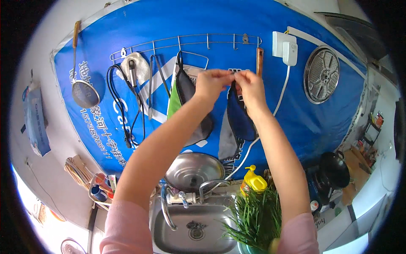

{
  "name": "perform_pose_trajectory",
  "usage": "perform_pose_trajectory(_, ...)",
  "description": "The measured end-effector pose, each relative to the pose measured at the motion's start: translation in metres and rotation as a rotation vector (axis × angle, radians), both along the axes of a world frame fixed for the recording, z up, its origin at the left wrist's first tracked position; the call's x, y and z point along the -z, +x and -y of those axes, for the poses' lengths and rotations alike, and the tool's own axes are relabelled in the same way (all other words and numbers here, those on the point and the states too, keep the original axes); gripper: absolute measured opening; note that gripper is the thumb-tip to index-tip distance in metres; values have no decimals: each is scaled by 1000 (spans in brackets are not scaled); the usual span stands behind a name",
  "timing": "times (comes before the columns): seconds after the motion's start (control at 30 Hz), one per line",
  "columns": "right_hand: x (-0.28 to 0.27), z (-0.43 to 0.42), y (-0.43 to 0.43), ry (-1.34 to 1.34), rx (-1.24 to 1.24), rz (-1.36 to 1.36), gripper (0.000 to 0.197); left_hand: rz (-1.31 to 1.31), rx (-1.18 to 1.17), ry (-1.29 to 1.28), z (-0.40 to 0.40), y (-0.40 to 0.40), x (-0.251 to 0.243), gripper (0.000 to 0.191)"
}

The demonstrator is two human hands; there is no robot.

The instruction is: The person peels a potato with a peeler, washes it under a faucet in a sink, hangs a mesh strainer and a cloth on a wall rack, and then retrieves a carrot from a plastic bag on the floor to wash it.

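Observation:
My left hand (pixel 213 83) and my right hand (pixel 250 90) meet fingertip to fingertip, pinching the black top end of a dark blue and grey cloth (pixel 239 117). The cloth hangs down from them in front of a blue wall sheet. Just above runs a wire hook rail (pixel 193 38). Left of the hands, a green, grey and black cloth (pixel 185 92) hangs from one of its hooks, partly behind my left forearm. A wooden-handled tool (pixel 259 62) hangs at the rail's right end, its lower part hidden by my right hand.
Below are a steel sink (pixel 190 228) with a faucet (pixel 166 206), a metal lid (pixel 195 171), a yellow pump bottle (pixel 253 182) and leafy greens (pixel 257 216). A white plug adapter (pixel 289 53) and its cable are right of the hands; tongs (pixel 150 85) hang left. A black wok (pixel 334 170) stands right.

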State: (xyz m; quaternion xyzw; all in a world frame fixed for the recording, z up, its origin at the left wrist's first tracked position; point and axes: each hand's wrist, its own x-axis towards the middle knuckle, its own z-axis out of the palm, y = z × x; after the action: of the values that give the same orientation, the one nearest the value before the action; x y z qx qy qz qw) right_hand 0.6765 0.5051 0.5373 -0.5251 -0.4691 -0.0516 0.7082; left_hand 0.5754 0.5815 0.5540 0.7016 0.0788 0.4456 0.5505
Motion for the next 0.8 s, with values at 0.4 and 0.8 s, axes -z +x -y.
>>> perform_pose_trajectory(0.4, -64, -56, 54, 41, 579, 333, 22, 110, -798, 670, -12, 71, -70, 11)
perform_pose_trajectory(0.8, -64, -48, 49, -9, 383, 222, 24, 182, -729, 657, -7, 66, -60, 14)
